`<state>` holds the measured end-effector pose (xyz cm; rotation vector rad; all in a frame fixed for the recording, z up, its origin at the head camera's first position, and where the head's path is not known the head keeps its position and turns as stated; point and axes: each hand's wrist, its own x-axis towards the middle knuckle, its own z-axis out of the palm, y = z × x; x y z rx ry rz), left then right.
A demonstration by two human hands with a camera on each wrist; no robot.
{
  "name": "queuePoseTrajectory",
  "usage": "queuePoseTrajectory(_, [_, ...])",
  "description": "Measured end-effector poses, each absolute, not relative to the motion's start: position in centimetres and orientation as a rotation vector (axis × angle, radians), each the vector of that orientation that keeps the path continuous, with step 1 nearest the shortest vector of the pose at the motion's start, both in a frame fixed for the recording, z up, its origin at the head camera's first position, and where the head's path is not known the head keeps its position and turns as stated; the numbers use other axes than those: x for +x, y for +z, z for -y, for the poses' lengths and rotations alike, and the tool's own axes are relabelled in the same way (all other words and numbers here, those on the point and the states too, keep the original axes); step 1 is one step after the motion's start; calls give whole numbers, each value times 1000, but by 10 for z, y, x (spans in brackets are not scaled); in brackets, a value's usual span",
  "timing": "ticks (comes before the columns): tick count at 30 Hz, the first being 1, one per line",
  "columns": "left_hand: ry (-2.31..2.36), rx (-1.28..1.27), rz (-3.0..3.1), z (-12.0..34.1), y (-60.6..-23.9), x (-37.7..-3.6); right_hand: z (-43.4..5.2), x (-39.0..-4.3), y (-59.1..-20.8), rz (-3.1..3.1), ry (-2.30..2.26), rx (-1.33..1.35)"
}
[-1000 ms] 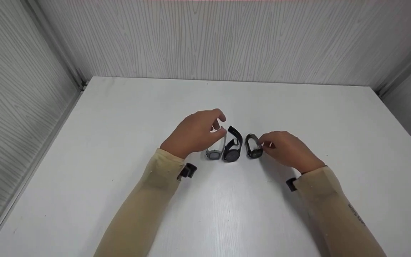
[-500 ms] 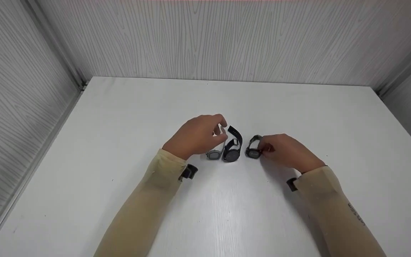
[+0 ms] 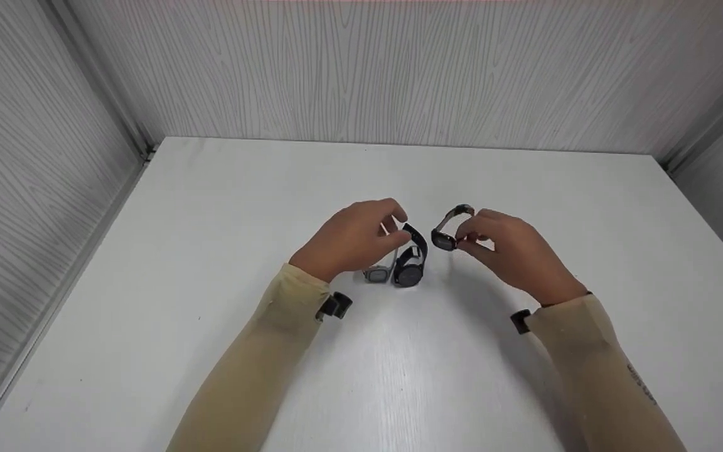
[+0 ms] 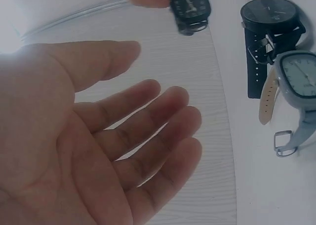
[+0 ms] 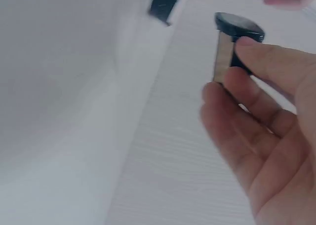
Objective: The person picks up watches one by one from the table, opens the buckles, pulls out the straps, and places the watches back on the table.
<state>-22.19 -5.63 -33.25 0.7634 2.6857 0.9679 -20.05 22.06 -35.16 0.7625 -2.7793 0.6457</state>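
Observation:
My right hand [image 3: 469, 236] pinches a dark watch [image 3: 449, 230] by its band and holds it lifted above the white table [image 3: 211, 263]. The right wrist view shows the dark watch [image 5: 236, 31] edge-on between thumb and fingers. My left hand [image 3: 393, 231] hovers with loosely curved fingers over a grey watch [image 3: 379, 274] and a black watch [image 3: 409, 271], which lie side by side. In the left wrist view that left hand [image 4: 148, 136] is relaxed and holds nothing, with the grey watch [image 4: 302, 76], the black watch [image 4: 272, 17] and the lifted dark watch [image 4: 190, 8] beyond it.
Grey wood-grain walls [image 3: 361, 69] close the table in at the back and on both sides. Beige sleeves [image 3: 255, 364] cover both forearms, each with a small black wrist clip.
My right hand took hold of the dark watch and lifted it up off the table, away from the other two. My left hand barely moved.

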Motion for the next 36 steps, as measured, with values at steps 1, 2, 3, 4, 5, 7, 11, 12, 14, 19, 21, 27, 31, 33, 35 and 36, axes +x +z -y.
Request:
queuePoseTrajectory(1, [1016, 761, -2664, 56, -333, -223, -218, -197, -348, 2719, 640, 810])
queuePoseTrajectory(2, [1068, 759, -2643, 56, -333, -223, -215, -194, -344, 2667, 633, 854])
queuePoseTrajectory(3, [1126, 759, -2618, 56, -333, -224, -212, -190, -341, 2622, 622, 897])
queuePoseTrajectory(4, [1189, 760, -2585, 57, -334, -225, -209, -187, -339, 2582, 609, 937])
queuePoseTrajectory(5, [1247, 766, -2557, 57, -334, -226, -207, -185, -336, 2551, 598, 971])
queuePoseTrajectory(7, [1349, 789, -2499, 57, -334, -227, -203, -181, -334, 2506, 575, 1020])
queuePoseTrajectory(11, [1455, 825, -2402, 55, -334, -227, -201, -178, -332, 2481, 562, 1058])
queuePoseTrajectory(12, [1456, 828, -2396, 55, -335, -227, -201, -178, -332, 2484, 557, 1059])
queuePoseTrajectory(14, [1435, 828, -2404, 53, -336, -226, -201, -179, -333, 2490, 546, 1064])
queuePoseTrajectory(19, [1399, 832, -2412, 50, -337, -225, -201, -179, -334, 2466, 517, 1105])
queuePoseTrajectory(21, [1424, 840, -2384, 50, -337, -225, -200, -179, -333, 2451, 502, 1138])
queuePoseTrajectory(27, [1513, 867, -2292, 47, -338, -224, -202, -174, -327, 2458, 704, 962])
queuePoseTrajectory(31, [1497, 933, -2261, 43, -338, -222, -205, -172, -324, 2491, 877, 825])
queuePoseTrajectory(33, [1483, 969, -2243, 41, -338, -220, -205, -172, -323, 2531, 894, 839])
queuePoseTrajectory(35, [1471, 990, -2237, 40, -336, -218, -205, -174, -323, 2546, 920, 881])
queuePoseTrajectory(36, [1467, 994, -2237, 40, -336, -217, -206, -174, -322, 2545, 940, 904])
